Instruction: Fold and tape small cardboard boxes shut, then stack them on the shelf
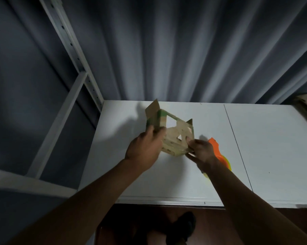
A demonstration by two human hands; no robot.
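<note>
Both hands clamped the box over the table: left hand on its left wall, right hand pinching its near-right corner. Flaps were open, pointing away; tape dispenser lay just right of the box, nearer the right hand.

Both arms outstretched, left hand fingers curled in a grip, right hand pinching

Setting: small indoor packing station, likely a storeroom or staged workroom. Evidence: white tabletop against grey pleated curtains; white slotted metal shelving frame at left; orange tape dispenser and unfolded cardboard box over the tabletop. Dark wood-toned floor below the edge.
</note>
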